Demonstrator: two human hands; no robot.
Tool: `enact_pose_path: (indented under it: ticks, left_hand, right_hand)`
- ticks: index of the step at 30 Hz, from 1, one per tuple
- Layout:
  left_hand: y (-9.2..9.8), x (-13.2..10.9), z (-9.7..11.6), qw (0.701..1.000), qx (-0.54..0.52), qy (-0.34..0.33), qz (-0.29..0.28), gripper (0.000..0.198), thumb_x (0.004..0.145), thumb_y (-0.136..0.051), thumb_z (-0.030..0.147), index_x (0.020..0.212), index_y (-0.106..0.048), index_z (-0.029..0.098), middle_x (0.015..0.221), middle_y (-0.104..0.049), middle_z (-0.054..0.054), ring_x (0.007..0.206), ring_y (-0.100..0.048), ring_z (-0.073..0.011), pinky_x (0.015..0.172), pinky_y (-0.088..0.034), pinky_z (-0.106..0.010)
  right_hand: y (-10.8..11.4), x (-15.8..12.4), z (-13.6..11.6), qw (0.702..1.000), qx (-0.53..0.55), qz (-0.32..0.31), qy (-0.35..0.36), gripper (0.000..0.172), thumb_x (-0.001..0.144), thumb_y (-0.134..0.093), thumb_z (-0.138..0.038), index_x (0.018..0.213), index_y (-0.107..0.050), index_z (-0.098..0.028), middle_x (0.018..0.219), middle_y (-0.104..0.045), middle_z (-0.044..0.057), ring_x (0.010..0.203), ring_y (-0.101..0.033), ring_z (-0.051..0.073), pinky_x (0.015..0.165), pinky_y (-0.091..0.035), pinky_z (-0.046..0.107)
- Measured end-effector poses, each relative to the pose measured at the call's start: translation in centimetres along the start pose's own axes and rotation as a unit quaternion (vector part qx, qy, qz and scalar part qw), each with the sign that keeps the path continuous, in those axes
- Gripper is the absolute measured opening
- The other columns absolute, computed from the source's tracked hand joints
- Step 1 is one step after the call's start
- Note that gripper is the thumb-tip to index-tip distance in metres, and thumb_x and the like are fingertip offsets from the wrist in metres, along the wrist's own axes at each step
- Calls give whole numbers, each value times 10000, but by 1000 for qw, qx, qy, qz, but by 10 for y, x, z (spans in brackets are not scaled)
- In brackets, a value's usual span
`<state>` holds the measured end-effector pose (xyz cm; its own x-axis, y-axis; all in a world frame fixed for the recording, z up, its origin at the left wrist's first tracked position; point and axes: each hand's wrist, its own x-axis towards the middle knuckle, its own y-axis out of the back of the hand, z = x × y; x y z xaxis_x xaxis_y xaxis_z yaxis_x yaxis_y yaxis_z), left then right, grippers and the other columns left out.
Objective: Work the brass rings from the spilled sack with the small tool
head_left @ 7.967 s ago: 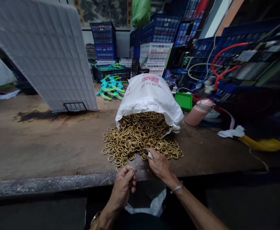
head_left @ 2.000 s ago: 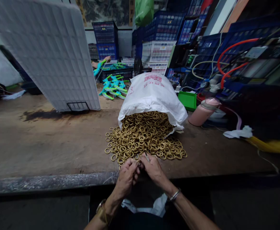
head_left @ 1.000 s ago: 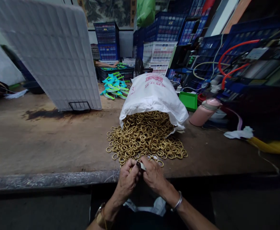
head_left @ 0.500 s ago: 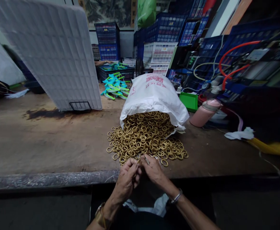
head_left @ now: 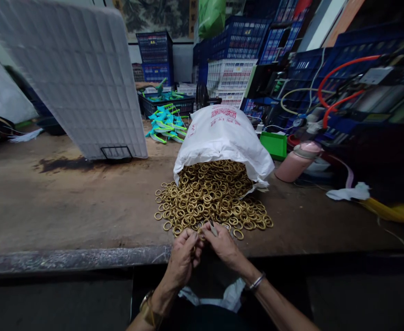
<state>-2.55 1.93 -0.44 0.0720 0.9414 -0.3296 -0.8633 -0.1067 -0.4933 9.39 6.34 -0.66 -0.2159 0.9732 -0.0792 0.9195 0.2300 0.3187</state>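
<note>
A heap of brass-coloured rings [head_left: 202, 207] spills from a white woven sack [head_left: 222, 133] lying on its side. At the heap's near edge, my left hand [head_left: 184, 253] has its fingers closed on a brass ring [head_left: 201, 233]. Close beside it, my right hand [head_left: 222, 241] is closed round a small tool with a thin grey blade [head_left: 213, 228], its fingertips meeting the same ring. The fingers partly hide both the ring and the tool's far end.
A white ribbed panel [head_left: 81, 78] stands upright at left. Behind the sack are a teal and green pile [head_left: 167, 124] and a dark basket [head_left: 184, 105]. A pink bottle [head_left: 297, 163], green tray [head_left: 273, 145] and red hoses [head_left: 342, 69] are at right.
My hands stay almost in place, with slight finger movement at the ring. At the back, a teal piece now stands higher above the dark basket, near another person's arm.
</note>
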Motion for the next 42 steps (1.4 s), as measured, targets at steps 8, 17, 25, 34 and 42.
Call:
enact_pose_path:
  ticks: [8, 17, 25, 34, 42]
  left_hand:
    - [0, 2, 0, 999, 18, -20, 28, 347, 669, -615, 474, 732, -416, 196, 561, -491, 68, 385, -360, -36, 331, -221, -133]
    - [10, 7, -9, 1000, 26, -13, 5, 331, 696, -590, 473, 765, -425, 194, 500, -427, 90, 366, -317, -32, 334, -231, -129]
    - [11, 10, -10, 999, 26, -24, 22, 313, 698, -613, 396, 873, -434, 208, 461, -406, 107, 361, -314, -41, 333, -254, -127]
    - [12, 9, -6, 999, 41, 2, 2, 256, 722, -596, 384, 798, -470, 174, 609, -475, 60, 387, -347, -15, 330, -252, -119]
    - [6, 6, 2, 999, -13, 30, -8, 265, 683, -638, 316, 841, -469, 187, 620, -464, 69, 396, -349, -10, 346, -222, -114]
  right_hand:
    - [-1, 1, 3, 992, -96, 8, 83, 216, 803, -416, -319, 658, -494, -181, 579, -458, -43, 554, -396, 91, 541, -313, 203]
    - [-4, -2, 3, 981, -154, -23, 115, 193, 808, -408, -262, 635, -450, -188, 572, -428, -54, 543, -383, 87, 521, -276, 198]
    - [-4, 1, 3, 981, -161, -11, 105, 192, 817, -398, -276, 685, -499, -180, 620, -500, -29, 575, -420, 99, 553, -310, 207]
    - [-7, 3, 7, 986, -126, 6, 105, 213, 826, -389, -297, 667, -475, -184, 611, -470, -32, 573, -409, 97, 547, -313, 209]
    - [-7, 7, 8, 999, -32, 2, 37, 208, 784, -417, -340, 690, -510, -180, 597, -482, -32, 571, -427, 101, 554, -343, 212]
